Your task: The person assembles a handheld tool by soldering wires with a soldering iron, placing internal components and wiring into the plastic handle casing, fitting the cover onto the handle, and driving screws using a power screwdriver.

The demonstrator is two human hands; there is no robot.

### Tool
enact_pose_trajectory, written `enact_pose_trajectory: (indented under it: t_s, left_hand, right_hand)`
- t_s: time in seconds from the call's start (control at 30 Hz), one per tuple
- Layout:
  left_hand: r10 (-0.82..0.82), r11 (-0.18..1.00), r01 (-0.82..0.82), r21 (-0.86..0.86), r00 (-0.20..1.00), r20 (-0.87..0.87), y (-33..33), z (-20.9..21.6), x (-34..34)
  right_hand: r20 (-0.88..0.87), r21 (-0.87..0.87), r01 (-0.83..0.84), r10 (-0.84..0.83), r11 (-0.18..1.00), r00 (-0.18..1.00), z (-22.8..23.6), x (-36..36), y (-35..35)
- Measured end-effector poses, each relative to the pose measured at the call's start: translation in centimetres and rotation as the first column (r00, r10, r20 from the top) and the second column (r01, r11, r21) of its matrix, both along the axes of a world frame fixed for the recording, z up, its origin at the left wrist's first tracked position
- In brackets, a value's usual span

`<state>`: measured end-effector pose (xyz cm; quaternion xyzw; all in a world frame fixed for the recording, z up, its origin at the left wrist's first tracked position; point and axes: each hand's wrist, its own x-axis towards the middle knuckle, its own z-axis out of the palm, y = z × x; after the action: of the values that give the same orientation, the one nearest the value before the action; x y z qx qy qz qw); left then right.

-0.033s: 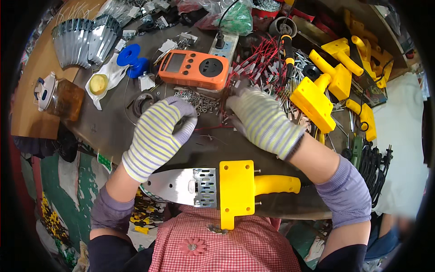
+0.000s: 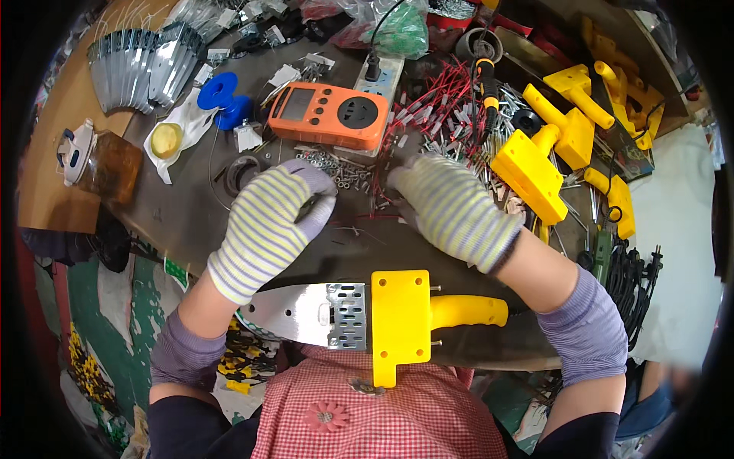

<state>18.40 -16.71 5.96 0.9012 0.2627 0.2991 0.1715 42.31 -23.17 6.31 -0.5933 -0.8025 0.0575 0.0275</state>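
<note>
My left hand point(image 2: 277, 222), in a striped knit glove, is at the near edge of a pile of small nuts point(image 2: 336, 170). Its fingers curl to meet the thumb, and whatever they pinch is hidden. My right hand point(image 2: 456, 205), gloved alike, hovers beside loose screws point(image 2: 380, 183); its fingers are bent together, slightly blurred, and I cannot make out anything in them. Closer to me, at the table's front edge, lies a tool with a yellow plastic housing point(image 2: 400, 321), a yellow handle point(image 2: 468, 310) and a pointed metal plate point(image 2: 294, 314). Two screws stick out of the housing's right side.
An orange meter with a socket point(image 2: 329, 115) sits beyond my hands. Red wires point(image 2: 440, 99), a screwdriver point(image 2: 487, 92) and more yellow housings point(image 2: 529, 176) crowd the right. Leftward are a blue spool point(image 2: 219, 92), a yellow disc point(image 2: 166, 141), an amber jar point(image 2: 111, 168) and metal plates point(image 2: 122, 73).
My right hand has shifted slightly toward me and looks less blurred. My left hand has barely moved. The yellow tool lies where it was.
</note>
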Motion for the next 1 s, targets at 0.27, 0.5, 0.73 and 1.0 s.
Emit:
enact_pose_trajectory:
  t_s: [0.27, 0.5, 0.73, 1.0]
  left_hand:
    - [0.067, 0.927, 0.142, 0.346, 0.847, -0.527, 2.0, -1.0, 4.0]
    - [0.013, 0.875, 0.264, 0.406, 0.825, -0.565, 2.7, -0.2, 4.4]
    - [0.004, 0.813, 0.311, 0.493, 0.843, -0.537, 3.0, -0.6, 5.1]
    - [-0.475, 0.871, 0.490, -0.032, 0.825, -0.307, -1.0, 3.3, 2.0]
  right_hand:
    - [-0.205, 0.129, -0.036, 0.062, 0.991, 0.977, 1.3, 3.8, -3.0]
    - [-0.556, -0.070, 0.276, -0.267, 0.958, 0.787, 2.3, 4.6, -4.0]
    - [-0.448, 0.323, 0.208, -0.044, 0.923, 0.893, 0.9, 5.4, -3.2]
    - [-0.693, -0.052, 0.080, -0.093, 0.995, 0.715, 4.7, 3.8, -5.9]
